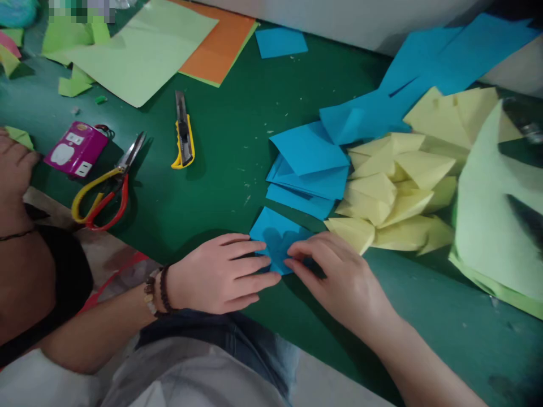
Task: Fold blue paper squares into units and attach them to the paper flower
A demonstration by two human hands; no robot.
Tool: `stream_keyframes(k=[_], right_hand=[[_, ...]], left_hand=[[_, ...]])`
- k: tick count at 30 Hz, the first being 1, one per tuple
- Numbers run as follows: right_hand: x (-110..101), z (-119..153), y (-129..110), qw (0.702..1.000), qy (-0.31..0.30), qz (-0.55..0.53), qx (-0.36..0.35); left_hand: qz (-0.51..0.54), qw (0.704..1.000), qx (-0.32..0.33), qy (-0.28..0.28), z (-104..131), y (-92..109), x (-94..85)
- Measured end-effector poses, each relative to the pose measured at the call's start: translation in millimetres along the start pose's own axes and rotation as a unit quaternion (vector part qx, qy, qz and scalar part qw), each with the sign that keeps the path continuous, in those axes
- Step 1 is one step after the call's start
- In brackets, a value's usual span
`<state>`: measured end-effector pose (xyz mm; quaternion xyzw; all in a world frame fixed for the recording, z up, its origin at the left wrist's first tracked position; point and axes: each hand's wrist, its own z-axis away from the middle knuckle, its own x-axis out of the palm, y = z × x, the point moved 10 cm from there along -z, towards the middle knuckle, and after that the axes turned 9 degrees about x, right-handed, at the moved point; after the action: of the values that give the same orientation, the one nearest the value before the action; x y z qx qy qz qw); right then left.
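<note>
Left hand (218, 274), fingers outstretched, seemingly steadies blue paper (275, 234) on green counter (224, 169); right hand's (337, 263) fingers pinch it.

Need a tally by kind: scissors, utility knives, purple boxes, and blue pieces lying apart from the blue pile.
Scissors: 1
Utility knife: 1
Purple box: 1
Separate blue pieces: 2 (blue sheet at the left hand and right hand; blue piece by the wall)
Total: 5
</note>
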<state>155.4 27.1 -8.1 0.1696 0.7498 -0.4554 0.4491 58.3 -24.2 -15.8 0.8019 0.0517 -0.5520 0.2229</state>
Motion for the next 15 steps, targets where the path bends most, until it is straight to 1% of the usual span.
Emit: stream_keyframes(k=[3,8,15], right_hand=[[0.8,0.2,0.1,1.0,-0.007,0.003,0.004],[0.9,0.8,0.3,1.0,0.003,0.0,0.006],[1.2,0.9,1.8,1.0,0.0,-0.002,0.019]], left_hand=[[0.005,1.0,0.0,-0.009,-0.1,-0.2,2.0],[0.007,1.0,-0.002,-0.017,-1.1,-1.4,3.3],[0.015,1.0,-0.007,-0.022,-1.1,-2.1,3.8]])
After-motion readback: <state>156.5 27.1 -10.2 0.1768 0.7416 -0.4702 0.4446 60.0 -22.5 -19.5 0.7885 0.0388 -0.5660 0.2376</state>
